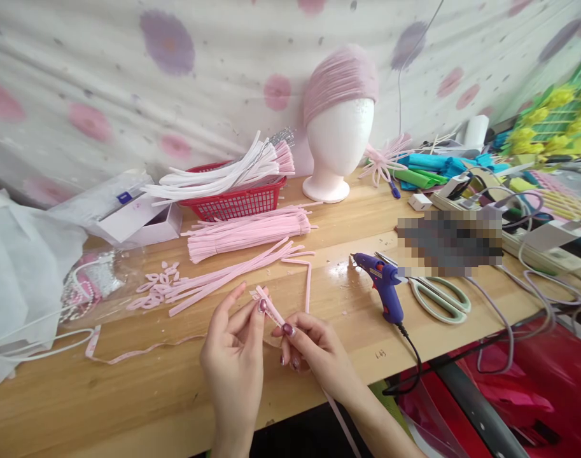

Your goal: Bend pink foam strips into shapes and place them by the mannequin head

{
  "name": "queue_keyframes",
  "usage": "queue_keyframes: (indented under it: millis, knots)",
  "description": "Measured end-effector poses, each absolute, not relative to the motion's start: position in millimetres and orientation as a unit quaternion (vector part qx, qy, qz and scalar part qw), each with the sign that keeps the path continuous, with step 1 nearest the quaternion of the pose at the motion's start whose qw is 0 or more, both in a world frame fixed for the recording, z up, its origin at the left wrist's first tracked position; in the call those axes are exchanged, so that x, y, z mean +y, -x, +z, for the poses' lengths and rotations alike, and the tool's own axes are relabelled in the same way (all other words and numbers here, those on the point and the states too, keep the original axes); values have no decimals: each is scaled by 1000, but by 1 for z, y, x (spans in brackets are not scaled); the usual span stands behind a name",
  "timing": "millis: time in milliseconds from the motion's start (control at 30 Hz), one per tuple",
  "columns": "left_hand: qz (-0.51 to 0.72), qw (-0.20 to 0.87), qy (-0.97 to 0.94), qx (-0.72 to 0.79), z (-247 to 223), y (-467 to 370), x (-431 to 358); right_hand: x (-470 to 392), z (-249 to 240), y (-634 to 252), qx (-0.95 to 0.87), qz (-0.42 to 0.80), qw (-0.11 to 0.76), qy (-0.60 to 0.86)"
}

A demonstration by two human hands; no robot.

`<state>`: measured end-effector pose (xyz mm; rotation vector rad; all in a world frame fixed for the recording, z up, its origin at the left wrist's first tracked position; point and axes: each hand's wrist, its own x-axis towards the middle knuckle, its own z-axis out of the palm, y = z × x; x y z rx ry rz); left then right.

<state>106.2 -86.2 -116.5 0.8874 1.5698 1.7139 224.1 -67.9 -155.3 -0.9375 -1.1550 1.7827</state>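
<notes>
Above the front of the table, my left hand pinches the end of a pink pipe cleaner between thumb and forefinger, its other fingers loosely curled. My right hand grips the same piece a little further along, fingers closed. A thin pink measuring tape runs over the table to my hands and seems to lie along the piece; a strip of it hangs below my right wrist. Just beyond my hands lie loose pink pipe cleaners and several small pink loops. Fingers partly hide the held part.
A purple glue gun and green-handled scissors lie to the right, near a power strip with cables. Behind are a bundle of pink pipe cleaners, a red basket and a foam head. Plastic bags are left.
</notes>
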Motion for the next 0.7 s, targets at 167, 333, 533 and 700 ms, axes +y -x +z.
queue_keyframes:
  millis: [167, 333, 533, 700]
  knots:
    - [658, 330, -317, 598, -115, -103, -81, -68, -152, -224, -468, 698, 398, 368]
    - [655, 367, -304, 587, -117, -98, -81, -68, -148, -224, -476, 692, 395, 372]
    - [642, 344, -331, 600, -111, -99, -83, -68, -147, -222, -494, 675, 387, 387]
    - [653, 315, -352, 592, -110, -101, -85, -67, -148, -222, -497, 674, 386, 387]
